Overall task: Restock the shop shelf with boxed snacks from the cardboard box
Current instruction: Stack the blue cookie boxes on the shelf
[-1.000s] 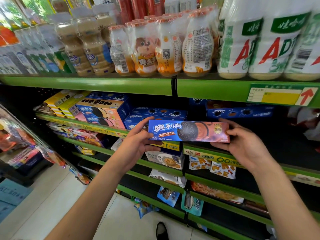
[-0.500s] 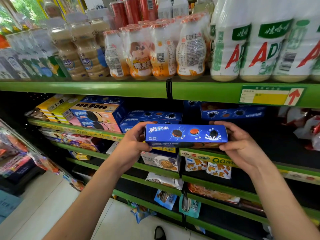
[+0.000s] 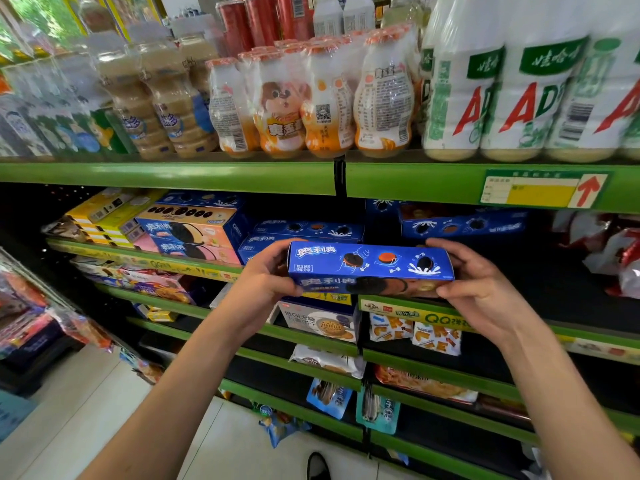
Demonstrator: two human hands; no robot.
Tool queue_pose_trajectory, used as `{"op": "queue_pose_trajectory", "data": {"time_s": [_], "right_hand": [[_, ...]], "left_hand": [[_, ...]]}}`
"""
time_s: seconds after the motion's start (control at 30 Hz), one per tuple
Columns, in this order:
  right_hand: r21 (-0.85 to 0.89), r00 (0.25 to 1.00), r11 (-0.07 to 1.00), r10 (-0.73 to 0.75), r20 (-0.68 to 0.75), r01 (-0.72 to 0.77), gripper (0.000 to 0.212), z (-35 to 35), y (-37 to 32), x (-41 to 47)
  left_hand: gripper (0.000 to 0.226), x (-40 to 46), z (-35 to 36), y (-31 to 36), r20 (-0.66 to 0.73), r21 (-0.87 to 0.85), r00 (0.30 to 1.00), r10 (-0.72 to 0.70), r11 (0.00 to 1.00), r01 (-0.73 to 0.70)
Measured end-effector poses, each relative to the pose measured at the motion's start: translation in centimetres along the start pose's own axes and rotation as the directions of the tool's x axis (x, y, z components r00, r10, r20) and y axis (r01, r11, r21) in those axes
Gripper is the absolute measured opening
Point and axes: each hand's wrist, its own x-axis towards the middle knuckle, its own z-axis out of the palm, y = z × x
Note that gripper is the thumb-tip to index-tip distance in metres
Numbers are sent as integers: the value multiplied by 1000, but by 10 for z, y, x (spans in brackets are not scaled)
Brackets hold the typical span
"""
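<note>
Restock partway, I'd judge: blue cookie boxes already lie on the snack shelf, w/ bare space to the right; cardboard box not in view. I hold one blue snack box level, just in front of that shelf. Left hand & right hand each clamp an end, arms stretched fwd.

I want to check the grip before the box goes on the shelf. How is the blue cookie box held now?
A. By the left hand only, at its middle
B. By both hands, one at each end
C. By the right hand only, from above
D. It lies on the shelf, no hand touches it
B: the left hand grips one end of the blue cookie box and the right hand grips the other end, in front of the shelf.
</note>
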Motion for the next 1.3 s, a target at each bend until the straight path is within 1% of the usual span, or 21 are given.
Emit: {"op": "queue_pose_trajectory", "data": {"time_s": [0.1, 0.17, 0.2, 0.27, 0.3, 0.33, 0.37, 0.4, 0.43, 0.5, 0.57, 0.6, 0.7, 0.77, 0.83, 0.9, 0.93, 1.03, 1.13, 1.23, 1.3], "right_hand": [[-24, 1000, 1000, -16, 11, 17, 69, 1, -2, -2], [-49, 998, 998, -38, -50, 36, 60, 5, -2, -2], [-55, 995, 998, -48, -84, 43, 56, 7, -3, -2], [-62, 988, 996, -73, -136, 65, 51, 11, -5, 0], [-63, 983, 995, -90, -159, 81, 49, 14, -8, 2], [-62, 977, 994, -106, -188, 96, 48, 17, -11, 5], [-63, 968, 992, -120, -222, 108, 47, 21, -15, 9], [-72, 957, 990, -134, -256, 119, 48, 25, -19, 13], [-90, 947, 988, -148, -285, 127, 48, 29, -22, 18], [-137, 926, 980, -181, -332, 142, 45, 38, -26, 30], [-176, 906, 973, -206, -369, 149, 42, 46, -27, 43], [-209, 898, 966, -223, -379, 152, 41, 50, -26, 51], [-316, 871, 940, -260, -417, 130, 35, 61, -17, 76], [-354, 863, 931, -250, -439, 89, 31, 65, -11, 93], [-399, 855, 916, -238, -461, 40, 35, 67, -4, 107], [-426, 859, 904, -241, -451, 30, 30, 69, 1, 120], [-428, 866, 904, -226, -446, 15, 30, 70, 4, 126], [-434, 900, 899, -135, -415, -65, 51, 68, 12, 143], [-452, 956, 883, -14, -293, -126, 66, 66, 18, 148], [-484, 966, 860, 40, -254, -163, 64, 66, 19, 152], [-504, 965, 843, 63, -256, -189, 55, 68, 22, 157]], "left_hand": [[60, 3, 0, 6, -14, -82, 1000, 20, 996, -21], [49, 7, -2, 12, -42, -157, 999, 30, 987, -36], [44, 9, -4, 14, -69, -156, 997, 36, 987, -46], [38, 13, -9, 19, -139, -48, 989, 57, 997, -64], [37, 15, -11, 20, -172, 58, 982, 72, 996, -63], [36, 19, -12, 20, -197, 199, 976, 95, 978, -55], [35, 23, -12, 20, -205, 357, 970, 129, 933, -49], [33, 27, -12, 18, -188, 507, 967, 172, 860, -54], [31, 34, -10, 15, -146, 633, 966, 214, 771, -75], [33, 48, -5, 8, -21, 798, 962, 273, 584, -148], [38, 65, 0, 0, 84, 878, 957, 278, 434, -203], [41, 73, 2, -4, 108, 905, 957, 270, 371, -207], [47, 91, 2, -20, 101, 963, 970, 222, 222, -151], [48, 93, 0, -31, 113, 980, 965, 238, 133, -147], [52, 90, -3, -36, 119, 982, 957, 265, 110, -153], [55, 88, -6, -38, 120, 979, 948, 295, 123, -162], [54, 88, -7, -38, 126, 977, 944, 305, 128, -171], [48, 87, -14, -39, 148, 969, 940, 307, 145, -200], [46, 87, -17, -43, 142, 964, 937, 320, 169, -204], [47, 89, -16, -46, 128, 967, 939, 320, 169, -190], [47, 91, -16, -47, 124, 966, 940, 319, 177, -187]]}}
